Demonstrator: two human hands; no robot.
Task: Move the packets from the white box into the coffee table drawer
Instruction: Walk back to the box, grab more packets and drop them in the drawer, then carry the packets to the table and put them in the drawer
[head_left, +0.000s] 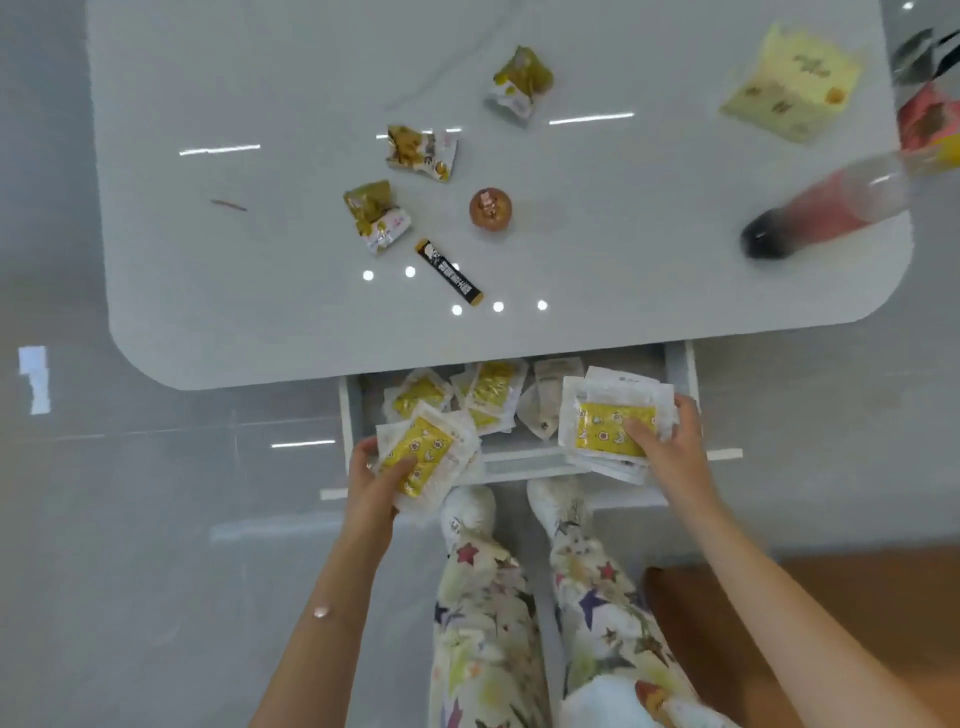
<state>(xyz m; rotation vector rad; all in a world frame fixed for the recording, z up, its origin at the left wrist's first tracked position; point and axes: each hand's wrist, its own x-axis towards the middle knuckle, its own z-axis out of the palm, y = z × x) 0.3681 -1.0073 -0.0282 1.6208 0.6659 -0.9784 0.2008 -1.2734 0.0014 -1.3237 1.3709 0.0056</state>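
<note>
1. The left hand (376, 480), fingers curled, grips a stack of white plastic packets with yellow printed panels (426, 457) at 7 o'clock of the open grey drawer (519, 465).
2. The right hand (670, 441) likewise grips a second such stack (613, 415) at the drawer's 4 o'clock.
3. Loose packets (467, 392), perhaps six, lie inside at 11 o'clock, beneath the glossy white bench (260, 260) edge.

So the drawer (524, 462) sticks out from under the tabletop (260, 291) on its near side, a bit right of centre. Inside, toward the back, lie loose packets (488, 387). The left stack of packets (426, 452) sits over the drawer's front-left corner, and the right stack of packets (613, 415) is over its front-right. Up top, three snack packs (421, 153) lie mid-tabletop. A stick sachet (451, 272) and a round ornament (491, 209) are nearer. A bottle (826, 208) lies at the right edge, with a pouch (792, 85) behind it.
</note>
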